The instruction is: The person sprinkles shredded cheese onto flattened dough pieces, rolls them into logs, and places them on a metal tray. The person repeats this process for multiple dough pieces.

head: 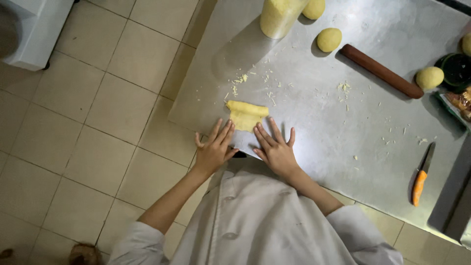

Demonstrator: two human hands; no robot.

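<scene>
I see both hands flat on the steel worktop (314, 127), near its edge at about 6 o'clock of the surface. The left hand (214, 149) and the right hand (275, 151) lie side by side, fingers spread and pointing toward 12 o'clock; neither grip is clenched on anything, both are released and open. Their fingertips touch the near edge of one folded sheet of yellow dough (246, 115), which sits just past them at 12 o'clock. The rolled part of the dough has its long axis running from 9 to 3 o'clock, across the line of my fingers.

Further off, toward 2 o'clock, I count one brown rolling pin (381, 71), lying slantwise from 10 to 4 o'clock. Five round dough balls (329, 39) show, though two are cut off by the frame, so the count may be short. One orange-handled knife (421, 179) lies at 3 o'clock, blade pointing to 12. One tall clear container (279, 17) of yellow stuff stands at 12 o'clock.
</scene>
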